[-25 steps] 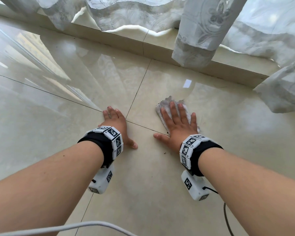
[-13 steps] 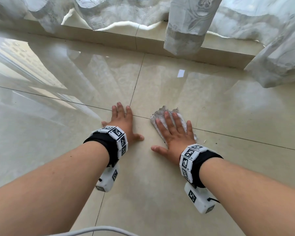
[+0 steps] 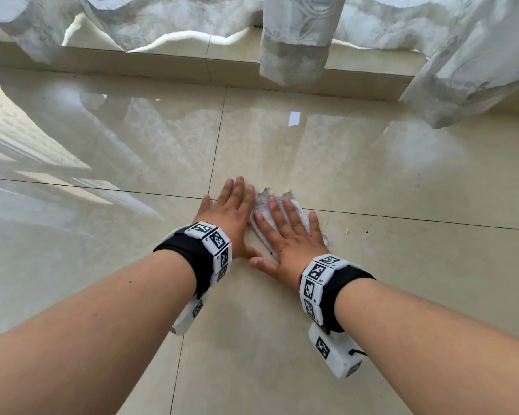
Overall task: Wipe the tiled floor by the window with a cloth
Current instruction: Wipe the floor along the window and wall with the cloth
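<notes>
Mid-wipe: R hand (image 3: pixel 288 238) flat, fingers straight & spread, pressing the cloth (image 3: pixel 267 202) to the floor (image 3: pixel 372 175) at a tile joint (image 3: pixel 402 218), L hand (image 3: pixel 231 211) flat just beside (holding nothing); next stroke prob. needs steady pressure toward the crumbs (image 3: pixel 347 231) at right.

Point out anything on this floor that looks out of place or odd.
A pale crumb and a dark speck lie on the floor just right of the cloth, not yet wiped. The cloth's far edge looks frayed. Nothing spilled or broken shows.
</notes>
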Motion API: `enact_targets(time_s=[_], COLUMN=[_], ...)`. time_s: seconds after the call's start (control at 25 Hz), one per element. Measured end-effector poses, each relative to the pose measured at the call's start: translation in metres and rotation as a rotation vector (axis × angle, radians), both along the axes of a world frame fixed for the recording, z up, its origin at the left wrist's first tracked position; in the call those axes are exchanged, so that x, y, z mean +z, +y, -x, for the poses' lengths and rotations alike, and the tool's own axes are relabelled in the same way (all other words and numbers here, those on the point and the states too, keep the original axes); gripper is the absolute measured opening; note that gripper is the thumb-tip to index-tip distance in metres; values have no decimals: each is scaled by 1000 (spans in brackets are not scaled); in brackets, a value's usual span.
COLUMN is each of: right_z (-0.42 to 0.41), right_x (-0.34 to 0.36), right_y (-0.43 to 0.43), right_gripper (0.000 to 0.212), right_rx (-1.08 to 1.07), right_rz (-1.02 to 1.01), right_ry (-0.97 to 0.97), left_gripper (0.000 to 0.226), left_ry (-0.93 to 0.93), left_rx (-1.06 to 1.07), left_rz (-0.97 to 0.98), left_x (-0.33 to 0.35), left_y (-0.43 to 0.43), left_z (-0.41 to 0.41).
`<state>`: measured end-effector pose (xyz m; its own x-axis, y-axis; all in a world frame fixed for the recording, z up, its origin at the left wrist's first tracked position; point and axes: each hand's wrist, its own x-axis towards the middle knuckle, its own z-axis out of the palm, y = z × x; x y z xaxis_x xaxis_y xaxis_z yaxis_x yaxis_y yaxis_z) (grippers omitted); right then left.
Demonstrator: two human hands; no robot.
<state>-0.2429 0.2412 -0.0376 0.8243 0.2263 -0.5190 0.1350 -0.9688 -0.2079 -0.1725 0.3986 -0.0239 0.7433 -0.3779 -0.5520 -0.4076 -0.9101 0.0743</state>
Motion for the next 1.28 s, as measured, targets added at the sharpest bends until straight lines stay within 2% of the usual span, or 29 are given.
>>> enact_targets(time_s=[0.28, 0.6, 1.08, 1.28], right_z=[-3, -12, -41, -9], right_x=[2, 7, 17, 9], right_y=[-21, -41, 7, 35], right_gripper=[87, 86, 89, 93], right_rx=[-100, -200, -84, 0], right_rz=[9, 31, 50, -38], right_ry=[3, 0, 76, 120], left_gripper=[148, 147, 145, 141], left_ry=[48, 37, 79, 111], left_rx=[135, 273, 453, 430], left_rz=[-48, -44, -123, -109], left_x=[6, 3, 10, 1], left_y=[-1, 20, 52, 60], left_z=[3, 20, 31, 40])
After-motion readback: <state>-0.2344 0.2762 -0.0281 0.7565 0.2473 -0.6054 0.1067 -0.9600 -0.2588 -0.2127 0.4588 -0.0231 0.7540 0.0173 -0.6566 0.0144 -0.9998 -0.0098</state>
